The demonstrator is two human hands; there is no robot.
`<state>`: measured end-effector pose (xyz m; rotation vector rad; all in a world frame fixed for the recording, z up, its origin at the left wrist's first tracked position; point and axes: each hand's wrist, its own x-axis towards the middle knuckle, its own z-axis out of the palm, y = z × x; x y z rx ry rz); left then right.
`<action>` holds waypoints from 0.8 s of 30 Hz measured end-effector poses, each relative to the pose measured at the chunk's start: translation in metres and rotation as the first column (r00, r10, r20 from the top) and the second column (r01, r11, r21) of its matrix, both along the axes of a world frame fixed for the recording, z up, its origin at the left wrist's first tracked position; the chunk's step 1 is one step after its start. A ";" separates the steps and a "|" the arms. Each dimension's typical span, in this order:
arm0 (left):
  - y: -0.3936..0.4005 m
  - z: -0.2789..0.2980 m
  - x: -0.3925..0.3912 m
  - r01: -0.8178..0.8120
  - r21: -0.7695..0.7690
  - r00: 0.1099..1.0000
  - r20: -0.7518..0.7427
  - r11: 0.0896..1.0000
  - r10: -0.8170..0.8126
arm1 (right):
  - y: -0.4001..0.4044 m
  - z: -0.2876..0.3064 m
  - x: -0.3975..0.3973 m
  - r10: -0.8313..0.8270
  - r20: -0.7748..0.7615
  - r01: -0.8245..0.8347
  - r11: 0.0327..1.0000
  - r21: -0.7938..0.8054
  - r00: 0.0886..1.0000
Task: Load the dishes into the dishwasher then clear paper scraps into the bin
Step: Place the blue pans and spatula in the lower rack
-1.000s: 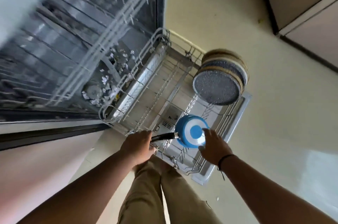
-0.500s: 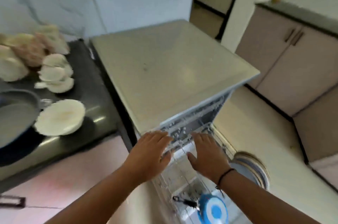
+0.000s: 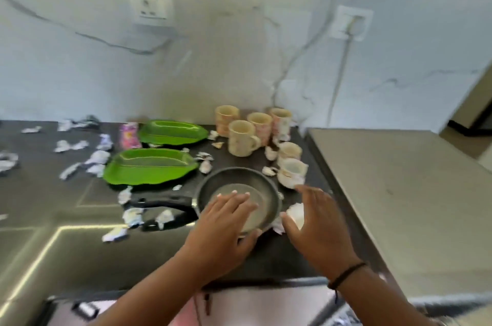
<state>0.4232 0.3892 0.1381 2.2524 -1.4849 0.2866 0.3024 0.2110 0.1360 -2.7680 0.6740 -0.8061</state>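
Note:
A grey frying pan (image 3: 234,182) with a black handle (image 3: 165,206) lies on the dark counter (image 3: 53,254). My left hand (image 3: 221,227) reaches over the pan's near rim with straight fingers and holds nothing. My right hand (image 3: 316,222) hovers spread just right of the pan, above a crumpled white paper scrap (image 3: 296,214). Behind the pan stand two green leaf-shaped plates (image 3: 149,168) (image 3: 173,132), several cream mugs (image 3: 241,138) and two small cups (image 3: 291,171). Paper scraps (image 3: 95,158) lie scattered across the counter.
The dishwasher's beige top (image 3: 394,192) adjoins the counter on the right. A marble wall with two sockets (image 3: 150,6) (image 3: 351,22) and a cable backs the counter. A pink packet (image 3: 129,135) lies by the far plate.
The view swung up from the dishwasher rack, where both hands left the blue pan, to the counter. Both hands now reach over the grey frying pan.

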 end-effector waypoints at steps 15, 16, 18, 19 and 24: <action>0.088 -0.027 0.129 -0.398 0.521 0.907 0.101 0.755 0.408 | -0.013 -0.008 0.124 -0.220 -0.626 0.312 0.949 0.039 0.748; 0.087 -0.028 0.134 -0.390 0.514 0.910 0.088 0.764 0.405 | -0.014 -0.008 0.125 -0.206 -0.607 0.297 0.953 0.053 0.768; 0.085 -0.030 0.146 -0.356 0.499 0.916 0.018 0.790 0.401 | -0.018 -0.007 0.126 -0.185 -0.549 0.283 0.954 0.098 0.815; 0.087 -0.031 0.151 -0.335 0.484 0.913 -0.043 0.808 0.405 | -0.019 -0.004 0.126 -0.165 -0.522 0.276 0.951 0.142 0.837; 0.097 -0.014 0.158 -0.329 0.254 0.913 -0.161 0.910 0.375 | -0.022 0.033 0.122 -0.078 -0.231 0.180 0.866 0.467 0.970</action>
